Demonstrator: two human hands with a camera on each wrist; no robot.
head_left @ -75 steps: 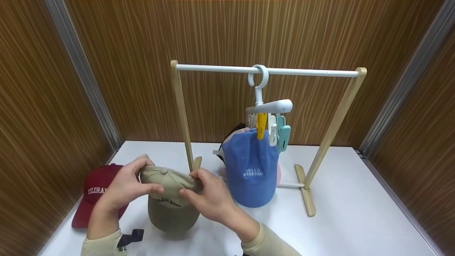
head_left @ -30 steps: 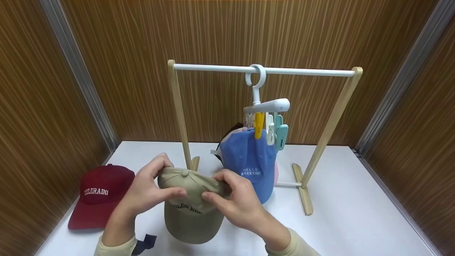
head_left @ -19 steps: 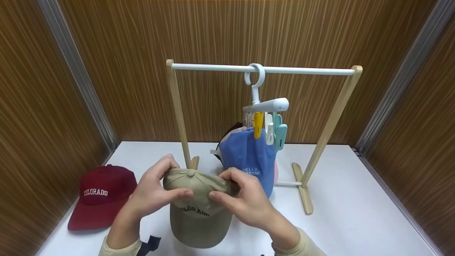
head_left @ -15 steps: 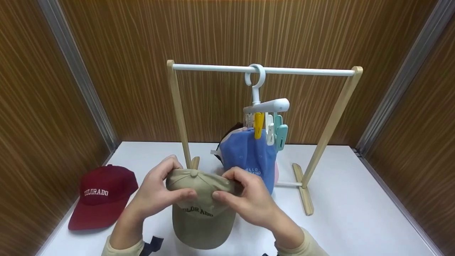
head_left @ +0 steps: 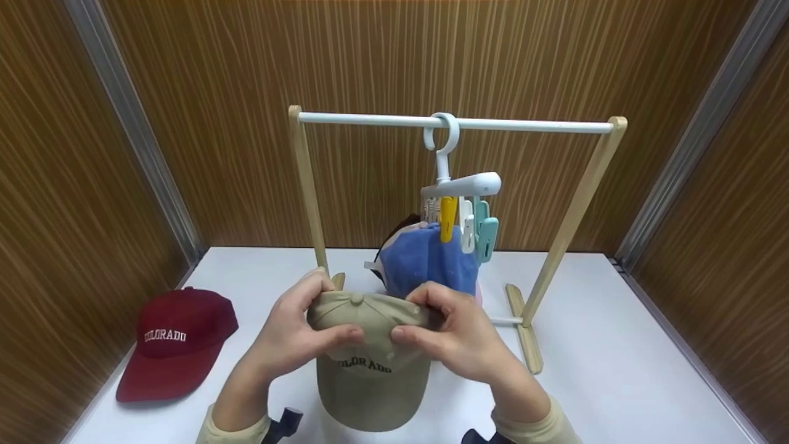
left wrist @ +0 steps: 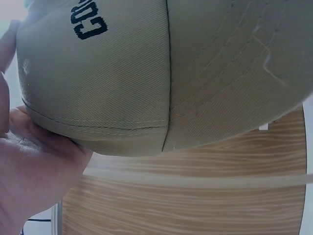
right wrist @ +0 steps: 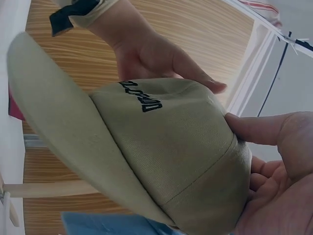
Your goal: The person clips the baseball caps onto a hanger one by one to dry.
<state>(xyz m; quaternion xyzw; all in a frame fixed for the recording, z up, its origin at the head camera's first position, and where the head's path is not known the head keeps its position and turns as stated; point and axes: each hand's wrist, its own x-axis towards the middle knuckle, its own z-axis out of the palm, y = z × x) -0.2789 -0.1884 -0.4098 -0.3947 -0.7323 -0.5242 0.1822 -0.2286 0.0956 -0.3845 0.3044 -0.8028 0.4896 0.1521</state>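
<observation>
A khaki baseball cap with dark lettering is held up by both hands in front of the rack, its brim pointing down toward the person. My left hand grips the left side of the crown, thumb on the front panel. My right hand pinches the right side of the crown, where the fabric is folded. In the right wrist view both thumbs lie on the cap. Behind the right hand hangs a blue cap, partly hidden, beneath a white clip hanger.
The hanger hooks over the white bar of a wooden-legged rack. Yellow, white and teal clips hang from it, with further caps behind the blue one. A dark red cap sits on the white table at left. Wood-grain walls enclose the table.
Both hands have carried the khaki cap rightward from beside the red cap to in front of the blue one, covering its lettering. The grip looks the same; the red cap stays put.
</observation>
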